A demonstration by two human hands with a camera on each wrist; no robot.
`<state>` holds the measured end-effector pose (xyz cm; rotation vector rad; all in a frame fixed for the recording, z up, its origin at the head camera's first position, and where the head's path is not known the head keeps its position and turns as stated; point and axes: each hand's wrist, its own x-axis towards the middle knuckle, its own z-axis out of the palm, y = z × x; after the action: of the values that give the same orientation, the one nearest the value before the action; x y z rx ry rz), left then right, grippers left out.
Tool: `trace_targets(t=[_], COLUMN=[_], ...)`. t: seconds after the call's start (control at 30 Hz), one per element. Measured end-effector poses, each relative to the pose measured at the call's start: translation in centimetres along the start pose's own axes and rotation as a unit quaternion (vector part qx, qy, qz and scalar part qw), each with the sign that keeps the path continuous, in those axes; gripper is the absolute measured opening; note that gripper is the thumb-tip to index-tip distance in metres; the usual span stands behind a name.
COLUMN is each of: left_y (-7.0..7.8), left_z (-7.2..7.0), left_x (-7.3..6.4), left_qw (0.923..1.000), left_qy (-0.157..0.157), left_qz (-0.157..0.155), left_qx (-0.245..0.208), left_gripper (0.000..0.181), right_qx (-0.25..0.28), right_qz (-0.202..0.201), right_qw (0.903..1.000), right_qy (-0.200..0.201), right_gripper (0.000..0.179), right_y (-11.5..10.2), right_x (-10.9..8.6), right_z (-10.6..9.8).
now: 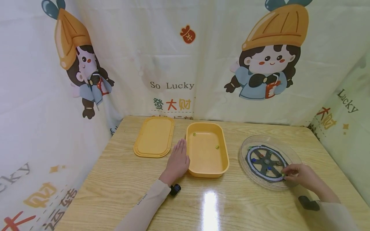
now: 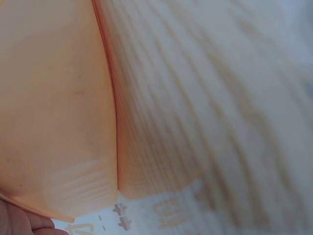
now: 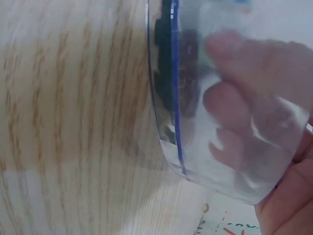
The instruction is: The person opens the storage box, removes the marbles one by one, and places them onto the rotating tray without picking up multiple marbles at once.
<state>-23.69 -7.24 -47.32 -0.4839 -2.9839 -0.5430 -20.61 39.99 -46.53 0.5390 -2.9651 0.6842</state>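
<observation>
My left hand (image 1: 177,160) lies with straight fingers along the left wall of an orange plastic bin (image 1: 206,173), touching its rim. Two small yellow-green marbles, one at the far left (image 1: 194,134) and one at the right (image 1: 217,147), lie in the bin. At the right, my right hand (image 1: 300,176) reaches over the rim of a clear round dish (image 1: 245,173) and pinches a small greenish marble near its front right edge. Inside sits a dark spoked wheel-shaped piece (image 1: 267,161) with several coloured marbles, including a blue one (image 1: 269,168). Through the clear wall in the right wrist view, the fingertips look blurred.
A flat orange lid (image 1: 154,136) lies on the wooden table (image 1: 115,179), left of the bin. Printed curtains (image 1: 214,64) hang behind the table and along both sides.
</observation>
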Motion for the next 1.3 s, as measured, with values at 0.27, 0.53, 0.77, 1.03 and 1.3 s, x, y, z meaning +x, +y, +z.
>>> trace_targets(t=[0.27, 0.53, 0.77, 1.03, 1.3], left_y=[0.0, -0.1, -0.4, -0.5, -0.4], left_z=[0.1, 0.1, 0.2, 0.4, 0.3], left_x=[-0.1, 0.0, 0.2, 0.2, 0.2], left_qw=[1.0, 0.9999, 0.9999, 0.9999, 1.0], left_qy=[0.004, 0.008, 0.011, 0.013, 0.007], left_qz=[0.003, 0.002, 0.003, 0.004, 0.002], left_qx=[-0.005, -0.009, -0.003, 0.003, 0.001], left_gripper=[0.06, 0.061, 0.061, 0.061, 0.061], right_qx=[0.009, 0.029, 0.029, 0.03, 0.061], right_qz=[-0.031, -0.031, -0.054, -0.066, -0.073], right_qw=[0.9995, 0.9988, 0.997, 0.9965, 0.9953], right_qy=[0.004, 0.026, 0.048, 0.043, 0.019], right_gripper=[0.022, 0.023, 0.024, 0.023, 0.024], right_y=[-0.1, -1.6, -4.5, -8.6, -12.8], right_x=[0.2, 1.6, 4.4, 8.1, 13.0], right_z=[-0.4, -2.5, -4.8, -5.7, -4.8])
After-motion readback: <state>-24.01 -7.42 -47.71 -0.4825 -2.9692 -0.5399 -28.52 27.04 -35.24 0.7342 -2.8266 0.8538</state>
